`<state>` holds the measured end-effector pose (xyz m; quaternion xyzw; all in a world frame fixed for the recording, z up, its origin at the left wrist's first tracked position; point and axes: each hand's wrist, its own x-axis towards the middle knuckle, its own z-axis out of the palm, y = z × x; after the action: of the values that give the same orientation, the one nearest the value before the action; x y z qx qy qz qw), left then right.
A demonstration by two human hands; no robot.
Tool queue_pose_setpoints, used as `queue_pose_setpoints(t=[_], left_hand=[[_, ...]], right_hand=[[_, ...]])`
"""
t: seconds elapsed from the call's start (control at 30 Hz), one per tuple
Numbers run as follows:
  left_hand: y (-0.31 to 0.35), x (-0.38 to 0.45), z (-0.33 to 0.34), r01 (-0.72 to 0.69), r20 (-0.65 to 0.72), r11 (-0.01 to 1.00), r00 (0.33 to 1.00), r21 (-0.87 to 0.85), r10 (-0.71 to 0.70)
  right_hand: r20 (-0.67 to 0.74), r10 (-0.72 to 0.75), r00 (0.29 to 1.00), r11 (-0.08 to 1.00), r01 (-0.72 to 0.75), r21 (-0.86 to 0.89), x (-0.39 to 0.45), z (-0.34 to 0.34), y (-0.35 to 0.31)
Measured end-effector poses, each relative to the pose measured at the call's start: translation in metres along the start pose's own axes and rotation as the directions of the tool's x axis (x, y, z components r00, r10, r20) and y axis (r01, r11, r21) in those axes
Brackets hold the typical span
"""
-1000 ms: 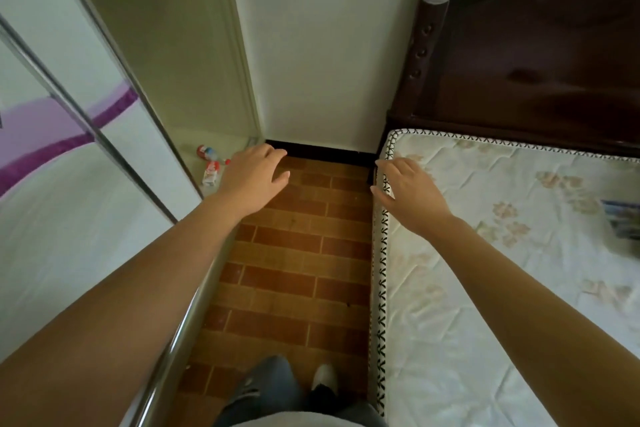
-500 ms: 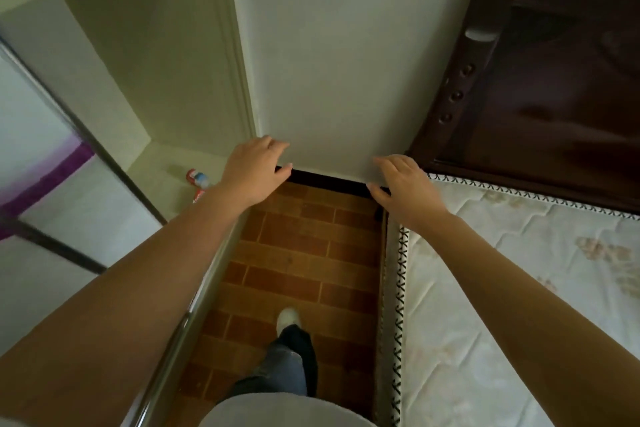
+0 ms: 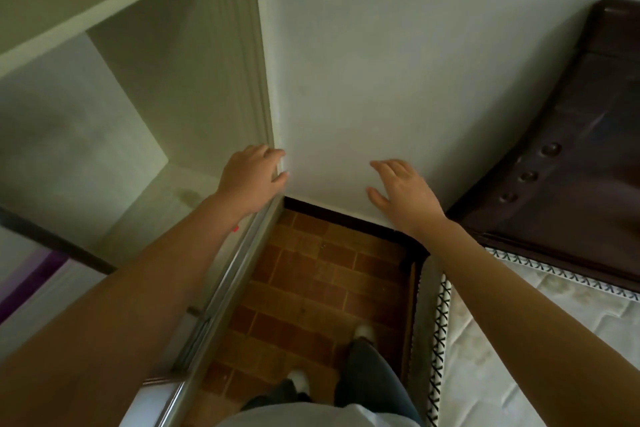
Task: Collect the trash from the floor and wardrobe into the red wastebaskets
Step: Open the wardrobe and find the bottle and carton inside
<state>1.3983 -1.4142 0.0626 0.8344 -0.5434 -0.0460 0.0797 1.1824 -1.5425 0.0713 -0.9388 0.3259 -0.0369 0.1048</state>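
Two empty hands, left hand (image 3: 251, 180) and right hand (image 3: 403, 192); no writing readable.

The wardrobe (image 3: 145, 87) stands open on the left, pale greenish-white inside, with a shelf across the upper part and a bare bottom compartment below. A small red speck of trash (image 3: 236, 228) shows on the wardrobe's floor near its front edge, mostly hidden behind an arm. The floor (image 3: 311, 274) is brown brick-pattern tile between the wardrobe and a mattress.
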Motion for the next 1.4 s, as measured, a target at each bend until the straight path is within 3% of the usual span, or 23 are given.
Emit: queue_pose_setpoints(t=[0.23, 0.47, 0.63, 0.87, 1.03, 1.4], left_hand=[[-0.040, 0.053, 0.011, 0.210, 0.002, 0.978, 0.978, 0.016, -0.210], [-0.049, 0.129, 0.017, 0.467, -0.008, 0.883, 0.884, -0.042, -0.468], [-0.058, 0.151, 0.016, 0.643, -0.051, 0.760, 0.759, -0.091, -0.649], [-0.081, 0.122, 0.017, 0.827, -0.049, 0.560, 0.558, -0.051, -0.828], [-0.103, 0.103, 0.027, 0.887, -0.014, 0.459, 0.459, -0.059, -0.888], [-0.169, 0.104, 0.084, 0.907, 0.020, 0.420, 0.421, -0.039, -0.907]], right_hand=[[0.088, -0.177, 0.980, 0.984, 0.177, 0.006, 0.114, 0.015, 0.014], [0.177, -0.420, 0.890, 0.905, 0.425, 0.009, 0.244, 0.011, 0.037], [0.229, -0.580, 0.781, 0.808, 0.588, 0.039, 0.319, 0.012, 0.038], [0.277, -0.762, 0.585, 0.632, 0.765, 0.123, 0.369, 0.038, -0.016], [0.303, -0.814, 0.496, 0.560, 0.809, 0.179, 0.385, 0.070, -0.060], [0.312, -0.826, 0.470, 0.541, 0.816, 0.204, 0.418, 0.153, -0.107]])
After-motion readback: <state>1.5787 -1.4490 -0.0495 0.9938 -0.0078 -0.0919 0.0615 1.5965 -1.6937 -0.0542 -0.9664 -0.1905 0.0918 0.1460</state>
